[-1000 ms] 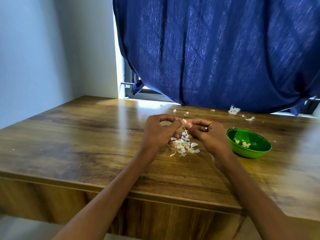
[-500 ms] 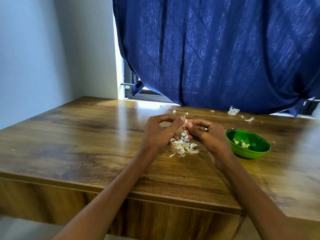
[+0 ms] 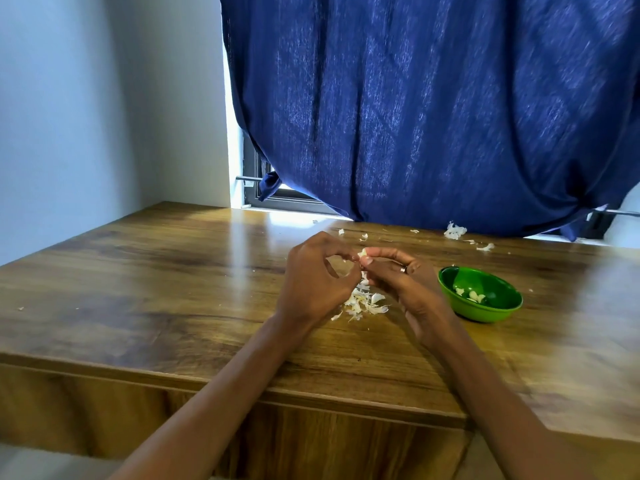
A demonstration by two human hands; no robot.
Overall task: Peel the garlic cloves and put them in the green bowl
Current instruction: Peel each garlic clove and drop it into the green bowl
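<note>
A small pale garlic clove (image 3: 362,253) is held above the wooden table (image 3: 138,289), between the fingertips of both hands. My left hand (image 3: 317,282) pinches it from the left with thumb and forefinger. My right hand (image 3: 403,280), with a ring on one finger, pinches it from the right. Under the hands lies a heap of white garlic skins (image 3: 366,301). The green bowl (image 3: 446,282) stands just right of my right hand, with a few peeled cloves (image 3: 474,296) inside.
More garlic skins (image 3: 454,231) lie at the back of the table near the blue curtain (image 3: 433,109). A window frame (image 3: 273,197) shows behind the curtain. The table's front edge runs below my forearms.
Both hands stay together on the clove with only small finger shifts. The view has tilted slightly.
</note>
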